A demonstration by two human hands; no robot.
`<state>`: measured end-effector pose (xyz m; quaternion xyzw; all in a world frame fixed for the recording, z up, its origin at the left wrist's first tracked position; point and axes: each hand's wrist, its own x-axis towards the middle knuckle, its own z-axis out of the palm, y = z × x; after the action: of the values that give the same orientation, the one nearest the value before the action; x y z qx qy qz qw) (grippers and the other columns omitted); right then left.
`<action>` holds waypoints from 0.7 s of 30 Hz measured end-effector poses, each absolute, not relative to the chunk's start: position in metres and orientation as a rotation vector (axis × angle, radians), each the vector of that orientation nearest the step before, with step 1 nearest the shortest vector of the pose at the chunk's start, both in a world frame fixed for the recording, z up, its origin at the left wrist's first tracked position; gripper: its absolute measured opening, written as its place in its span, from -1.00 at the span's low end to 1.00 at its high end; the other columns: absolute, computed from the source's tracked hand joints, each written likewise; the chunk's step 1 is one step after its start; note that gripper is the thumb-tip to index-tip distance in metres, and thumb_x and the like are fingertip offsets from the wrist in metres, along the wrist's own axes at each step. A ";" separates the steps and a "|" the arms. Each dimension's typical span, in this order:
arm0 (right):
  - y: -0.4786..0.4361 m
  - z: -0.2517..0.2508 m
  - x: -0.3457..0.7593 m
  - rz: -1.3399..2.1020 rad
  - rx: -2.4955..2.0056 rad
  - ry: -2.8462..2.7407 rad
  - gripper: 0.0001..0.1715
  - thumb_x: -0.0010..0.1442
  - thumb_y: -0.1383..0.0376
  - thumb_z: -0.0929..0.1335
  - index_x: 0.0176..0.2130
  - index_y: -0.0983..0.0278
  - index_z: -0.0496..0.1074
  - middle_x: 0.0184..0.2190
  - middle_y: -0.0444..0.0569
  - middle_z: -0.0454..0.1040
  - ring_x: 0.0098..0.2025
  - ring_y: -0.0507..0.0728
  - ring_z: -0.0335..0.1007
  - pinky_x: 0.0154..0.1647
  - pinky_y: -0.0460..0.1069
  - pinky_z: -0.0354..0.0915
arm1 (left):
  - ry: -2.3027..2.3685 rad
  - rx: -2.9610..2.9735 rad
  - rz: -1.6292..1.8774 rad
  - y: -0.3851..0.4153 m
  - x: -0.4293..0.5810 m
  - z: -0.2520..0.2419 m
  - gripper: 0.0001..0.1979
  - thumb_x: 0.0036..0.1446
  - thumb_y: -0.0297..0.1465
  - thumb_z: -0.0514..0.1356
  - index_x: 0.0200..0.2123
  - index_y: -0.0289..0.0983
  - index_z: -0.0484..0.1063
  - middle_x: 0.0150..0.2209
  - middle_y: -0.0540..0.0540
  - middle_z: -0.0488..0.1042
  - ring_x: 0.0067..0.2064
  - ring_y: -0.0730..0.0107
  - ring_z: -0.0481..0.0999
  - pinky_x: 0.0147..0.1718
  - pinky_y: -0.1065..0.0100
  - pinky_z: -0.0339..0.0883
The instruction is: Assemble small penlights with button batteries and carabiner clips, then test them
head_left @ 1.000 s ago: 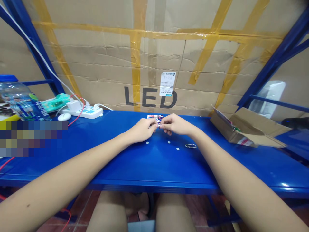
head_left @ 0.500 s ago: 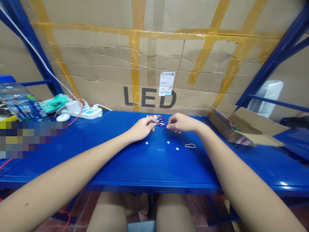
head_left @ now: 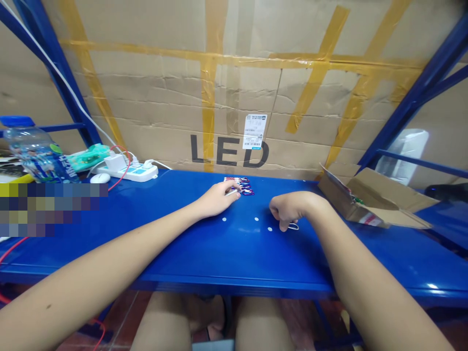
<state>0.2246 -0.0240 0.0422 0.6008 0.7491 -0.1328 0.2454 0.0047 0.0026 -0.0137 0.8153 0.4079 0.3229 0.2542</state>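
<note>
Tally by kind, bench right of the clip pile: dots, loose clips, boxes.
White dots: 3
Clip, pinched under the right hand: 1
Open box: 1
Total: 5

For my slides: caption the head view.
Left hand by coloured clips; right hand touching a metal ring on blue shelf.

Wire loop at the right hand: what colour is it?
The wire loop is pale silver-grey; head view shows it.

shelf (head_left: pixel 219 253): blue metal | wall (head_left: pixel 146 107): taped cardboard | frame posts (head_left: pixel 420 92): blue | floor (head_left: pixel 122 319): reddish
</note>
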 end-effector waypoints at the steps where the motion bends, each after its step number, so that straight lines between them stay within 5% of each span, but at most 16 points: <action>1: -0.024 0.041 0.223 -0.359 1.637 2.040 -0.90 -0.12 0.40 0.47 -0.49 0.31 0.49 -0.64 -0.08 0.41 -0.55 0.13 0.35 -0.50 0.00 0.22 | 1.112 2.220 0.878 0.002 0.004 -0.013 -0.74 0.24 -0.32 0.13 -0.07 -0.27 0.47 -0.16 -0.12 0.52 -0.16 0.26 0.46 -0.13 0.23 0.29; 18: -0.008 0.023 0.213 -0.605 1.949 2.367 -0.92 0.01 0.43 0.36 -0.38 0.31 0.44 -0.46 0.05 0.56 -0.54 0.14 0.48 -0.51 -0.02 0.32 | 1.123 2.276 0.862 0.006 0.004 -0.017 -0.80 0.24 -0.34 0.10 -0.18 -0.29 0.46 -0.24 -0.11 0.52 -0.22 0.27 0.47 -0.20 0.27 0.30; 21: -0.006 0.025 0.215 -0.687 1.899 2.533 -0.77 0.02 0.50 0.33 -0.29 0.31 0.49 -0.31 0.05 0.59 -0.44 0.12 0.51 -0.41 -0.04 0.34 | 1.099 2.277 0.882 0.008 0.004 -0.019 -0.80 0.23 -0.33 0.10 -0.18 -0.29 0.46 -0.27 -0.10 0.51 -0.24 0.29 0.45 -0.24 0.30 0.30</action>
<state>0.2151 -0.0063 0.0246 0.5855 0.7810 -0.2119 -0.0489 0.0038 0.0081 -0.0187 0.8275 0.3995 0.3206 0.2300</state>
